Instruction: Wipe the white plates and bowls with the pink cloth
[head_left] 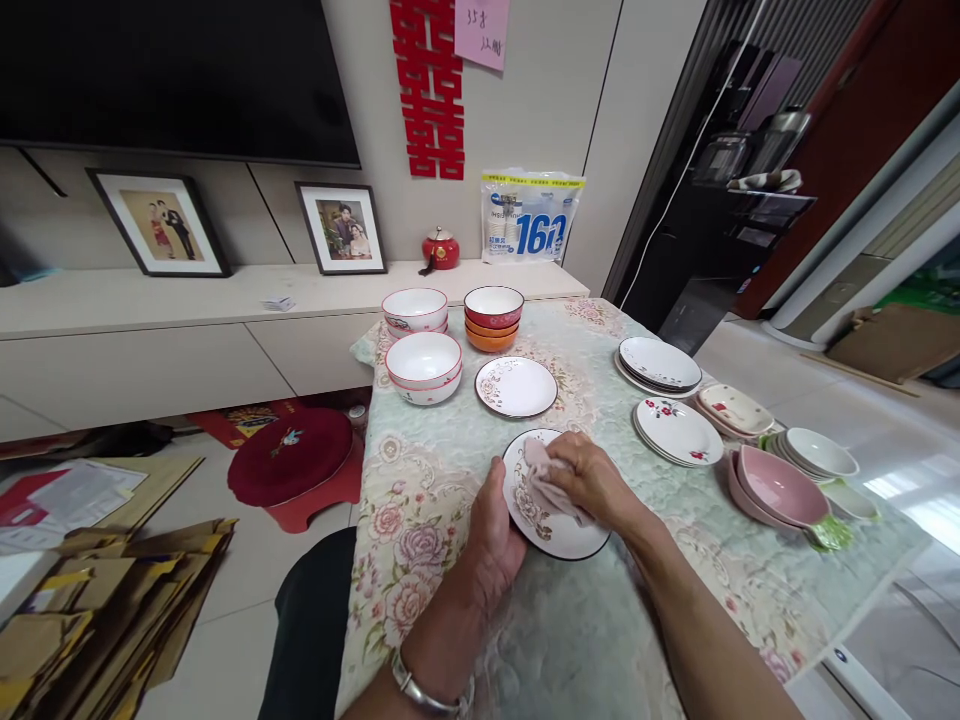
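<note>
A white plate (566, 540) with a dark rim and brown flower print is tilted above the cloth-covered table. My left hand (496, 520) grips it by the left edge, thumb along the rim and the fingers hidden beneath. Bunched in my right hand (589, 475) is a pale pink cloth (544, 480), pressed against the plate's upper face. Just beyond lies another flowered plate (517, 387), flat on the table.
White bowls (424, 362) with red rims and red and orange bowls (493, 308) stand in stacks at the back. To the right are stacked plates (679, 432), pink bowls (784, 487) and small white bowls (819, 452). A red stool (292, 457) is left of the table (420, 480).
</note>
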